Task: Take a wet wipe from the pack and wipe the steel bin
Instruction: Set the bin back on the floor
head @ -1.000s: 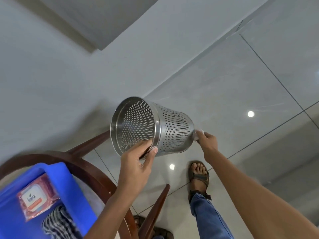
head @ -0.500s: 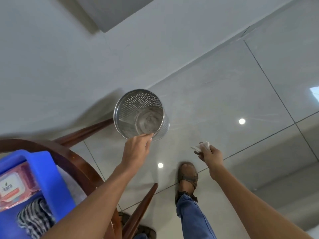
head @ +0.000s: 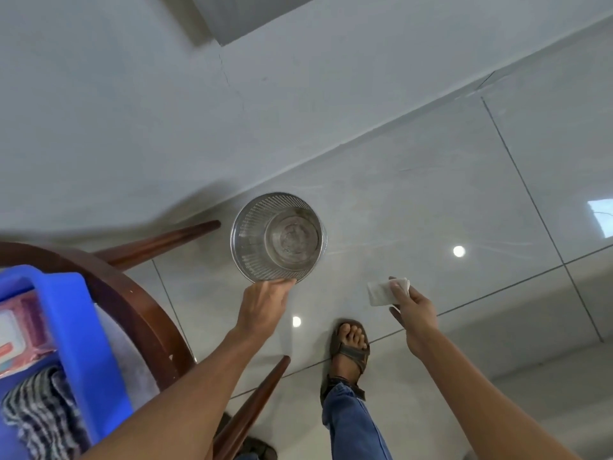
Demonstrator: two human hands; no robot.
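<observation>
Glossy grey floor tiles (head: 414, 200) below, pale wall (head: 132, 111) beyond. Steel bin (head: 278, 240) upright on the floor at centre, mouth up. Left hand (head: 262, 307) at its 6 o'clock rim, fingers curled, touching or pinching the edge; cannot tell which. Right hand (head: 414, 310) at 4 o'clock from the bin, apart from it, closed on a folded wipe (head: 384, 292). Risk, as a judgement: light bin tipping or sliding on slick tile if pressed one-sided; perforations snagging the wipe. Pack (head: 20, 333) in a blue basket (head: 76, 327) at 8 o'clock, cropped by the frame. Bin's outer wall mostly hidden.
</observation>
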